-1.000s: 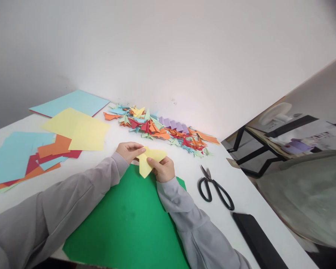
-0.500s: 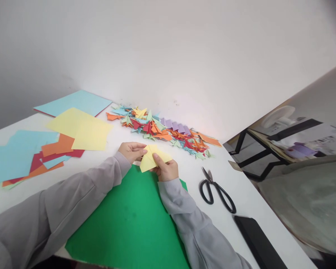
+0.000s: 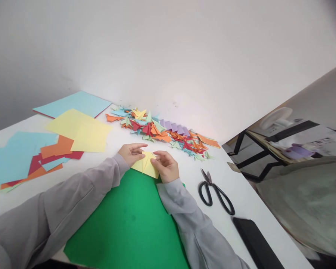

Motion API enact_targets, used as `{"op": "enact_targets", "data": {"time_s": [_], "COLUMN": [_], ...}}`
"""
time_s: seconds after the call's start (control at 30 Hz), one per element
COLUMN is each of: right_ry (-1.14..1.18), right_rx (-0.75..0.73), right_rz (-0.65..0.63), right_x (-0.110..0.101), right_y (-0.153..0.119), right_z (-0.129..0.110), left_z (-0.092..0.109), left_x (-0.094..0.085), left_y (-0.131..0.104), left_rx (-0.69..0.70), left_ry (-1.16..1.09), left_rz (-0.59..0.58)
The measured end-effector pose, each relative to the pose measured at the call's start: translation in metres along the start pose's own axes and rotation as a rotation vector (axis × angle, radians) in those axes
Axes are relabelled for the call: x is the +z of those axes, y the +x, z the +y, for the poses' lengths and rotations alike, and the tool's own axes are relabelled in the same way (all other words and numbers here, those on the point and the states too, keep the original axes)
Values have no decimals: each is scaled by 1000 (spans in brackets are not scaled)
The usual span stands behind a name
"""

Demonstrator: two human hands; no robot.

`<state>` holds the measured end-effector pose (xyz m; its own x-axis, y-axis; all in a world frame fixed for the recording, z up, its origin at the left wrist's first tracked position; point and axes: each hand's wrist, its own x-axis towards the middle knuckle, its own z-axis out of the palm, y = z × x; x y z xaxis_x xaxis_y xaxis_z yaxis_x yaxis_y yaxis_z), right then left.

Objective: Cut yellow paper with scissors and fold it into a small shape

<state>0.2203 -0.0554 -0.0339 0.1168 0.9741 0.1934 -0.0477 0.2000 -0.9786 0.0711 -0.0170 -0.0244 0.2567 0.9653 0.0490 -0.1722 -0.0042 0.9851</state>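
A small folded piece of yellow paper (image 3: 147,166) is between my hands, over the far edge of a green mat (image 3: 123,224). Creases run across its face, with one line down its middle. My left hand (image 3: 131,154) pinches its left upper part between thumb and fingers. On the other side my right hand (image 3: 166,166) has its thumb and fingertips closed on the right upper edge. Beyond the hands lies a long pile of folded paper figures (image 3: 149,127) in several colours.
Black-handled scissors (image 3: 215,192) lie right of the mat, with a black flat object (image 3: 256,243) nearer me. At left are blue sheets (image 3: 25,157), yellow sheets (image 3: 85,134), orange pieces (image 3: 57,147) and a blue stack (image 3: 72,102). A wall (image 3: 168,56) stands behind the table.
The yellow paper has turned and come lower, closer to the green mat. My right hand has shifted its grip from the paper's right corner to its upper edge.
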Motion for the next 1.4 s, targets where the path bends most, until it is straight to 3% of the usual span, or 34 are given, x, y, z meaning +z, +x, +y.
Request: {"op": "enact_targets", "data": {"time_s": [0.2,0.43,0.67,0.8,1.0,1.4], "right_ry": [-93,1,44,37,58,-73], "right_rx": [-67,-45,43,38,5,-6], "right_rz": [113,29,55,34,-6,35], "right_x": [-5,-7,-5,-6,-5,0], "right_y": [3,6,6,6,6,2], "right_z": [7,7,9,8,6,0], "left_z": [-5,-11,-7,-4,-2,-11], "left_x": [-2,-2,-2,-1,1,-1], "left_y": [2,5,5,4,4,5], "left_rx": [37,183,74,21,43,105], "left_ry": [16,153,78,4,-23,104], "left_rz": [-70,-93,-12,-22,-73,6]}}
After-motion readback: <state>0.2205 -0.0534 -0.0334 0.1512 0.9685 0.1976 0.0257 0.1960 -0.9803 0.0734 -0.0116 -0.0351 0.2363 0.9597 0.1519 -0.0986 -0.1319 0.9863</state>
